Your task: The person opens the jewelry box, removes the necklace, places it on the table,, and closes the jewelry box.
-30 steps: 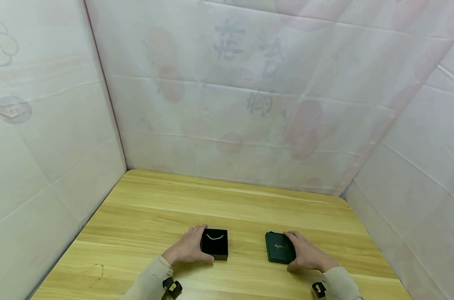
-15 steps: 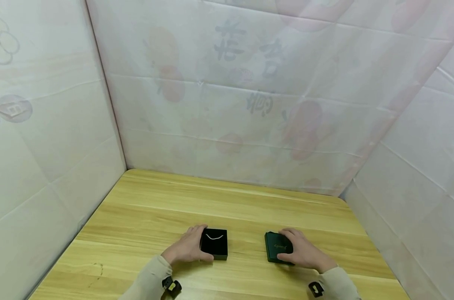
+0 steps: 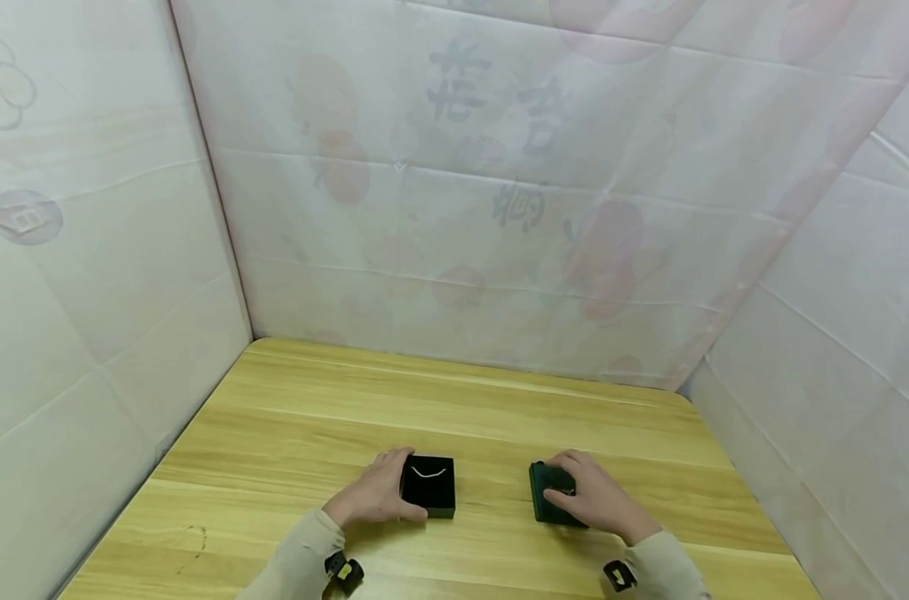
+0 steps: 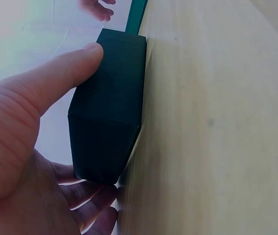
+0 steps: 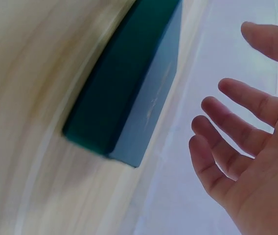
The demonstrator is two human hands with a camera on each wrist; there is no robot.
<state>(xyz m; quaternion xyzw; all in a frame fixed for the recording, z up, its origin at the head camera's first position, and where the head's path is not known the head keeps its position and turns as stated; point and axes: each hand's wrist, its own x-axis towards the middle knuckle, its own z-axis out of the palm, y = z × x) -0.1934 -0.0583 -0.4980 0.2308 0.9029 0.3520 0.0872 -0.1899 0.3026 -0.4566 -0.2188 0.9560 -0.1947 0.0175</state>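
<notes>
Grip of left hand [image 3: 375,493] on open black-lined box [image 3: 434,493]; right hand [image 3: 592,497] apart, loose-fingered, above lettered green piece [image 3: 555,479].
Just shifted from the green piece's outer edge to over its top, apparently touching nothing: by judgement, box steadied, green piece not yet taken up. White strand [image 3: 428,476] inside box; both pieces set apart on table [image 3: 491,517], patterned cloth [image 3: 454,250] behind.

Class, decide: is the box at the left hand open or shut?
Open: the box shows a pale curved strand uncovered against its black inside.
</notes>
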